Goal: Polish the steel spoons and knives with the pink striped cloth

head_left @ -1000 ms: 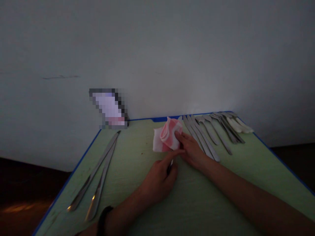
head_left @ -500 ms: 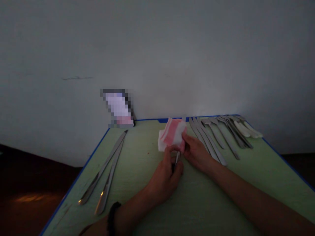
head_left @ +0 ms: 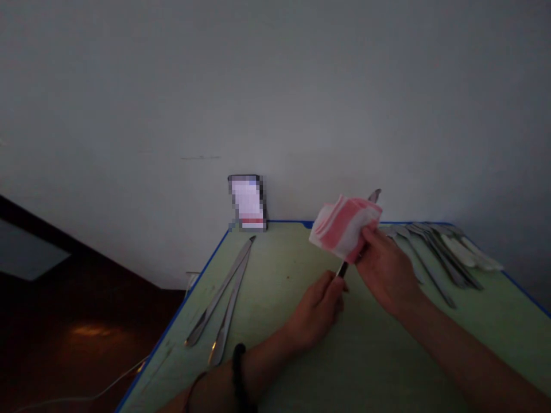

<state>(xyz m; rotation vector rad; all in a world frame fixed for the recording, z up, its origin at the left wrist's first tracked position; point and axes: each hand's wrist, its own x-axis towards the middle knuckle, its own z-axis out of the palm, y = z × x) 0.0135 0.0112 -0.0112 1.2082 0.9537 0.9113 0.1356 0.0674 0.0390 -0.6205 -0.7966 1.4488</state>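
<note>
My left hand (head_left: 318, 310) is closed around the handle of a table knife (head_left: 343, 269), which slants up and to the right. A folded pink-and-white striped cloth (head_left: 344, 226) covers the middle of the knife, and its tip shows beyond the cloth's upper right edge. My right hand (head_left: 387, 267) grips the cloth against the blade; some of its fingers are hidden behind. Two more table knives (head_left: 221, 295) lie on the left of the table, their far ends close together.
The green table (head_left: 275, 321) has a blue edge and stands against a grey wall. A blurred-out phone (head_left: 248, 201) leans on the wall at the back. Spoons (head_left: 424, 264), several dark metal utensils (head_left: 450, 258) and white-handled pieces (head_left: 467, 252) lie at the right.
The view has shifted, so the table sits further right. The cloth has slid along the knife away from my left hand, and the knife's tip now shows past it.
</note>
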